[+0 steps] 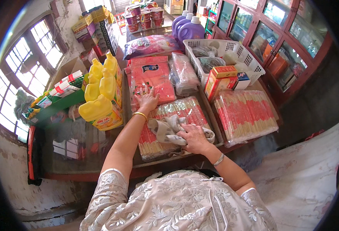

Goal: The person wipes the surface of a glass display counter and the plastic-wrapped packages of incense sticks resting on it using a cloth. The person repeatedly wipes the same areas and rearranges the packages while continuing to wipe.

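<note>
On a glass-topped counter, my left hand [147, 99] lies with fingers spread on the lower part of a stack of red plastic bags [155, 70] in clear wrap. My right hand [194, 138] rests on a crumpled light cloth [169, 127], its fingers curled over the cloth's right part. Under the cloth is a clear-wrapped pack of paper-banded chopsticks [152, 144], whose upper left corner comes close to my left hand. A second such pack [245, 115] lies to the right, apart from both hands. Clear plastic packaging [183, 72] sits beside the red bags.
Yellow jugs [100, 108] stand left of my left arm, beside a green carton [57, 105]. A white basket [224, 43] with bagged goods is at the back right, red boxes [220, 80] before it. Purple bottles [189, 30] and a pink-purple bag [152, 46] are farther back. Glass-doored cabinets [261, 37] stand right.
</note>
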`<action>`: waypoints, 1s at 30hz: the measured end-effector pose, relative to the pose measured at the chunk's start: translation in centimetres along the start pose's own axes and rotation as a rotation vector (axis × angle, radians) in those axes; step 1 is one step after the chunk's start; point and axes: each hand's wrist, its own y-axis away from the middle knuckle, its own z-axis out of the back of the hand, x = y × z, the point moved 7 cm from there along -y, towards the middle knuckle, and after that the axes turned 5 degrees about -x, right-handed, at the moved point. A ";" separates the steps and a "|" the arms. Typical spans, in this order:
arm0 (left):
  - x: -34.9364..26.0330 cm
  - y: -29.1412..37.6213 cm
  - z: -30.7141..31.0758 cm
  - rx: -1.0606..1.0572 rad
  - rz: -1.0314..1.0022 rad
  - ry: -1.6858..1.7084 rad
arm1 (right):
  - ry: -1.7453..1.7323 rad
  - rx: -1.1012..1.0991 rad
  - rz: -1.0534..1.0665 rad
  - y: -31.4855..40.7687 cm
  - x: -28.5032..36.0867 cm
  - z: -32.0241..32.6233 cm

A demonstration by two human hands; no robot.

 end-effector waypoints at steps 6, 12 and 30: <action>-0.2 -1.4 -0.4 -0.039 0.068 -0.013 | 0.111 0.006 -0.003 -3.9 -1.7 -0.8; 3.3 -1.8 1.3 -0.191 -0.052 0.466 | 0.259 -0.073 -0.383 -5.0 -8.6 1.9; 6.3 17.6 5.9 -0.281 -0.126 0.486 | 0.136 -0.153 0.217 -10.6 5.8 -3.3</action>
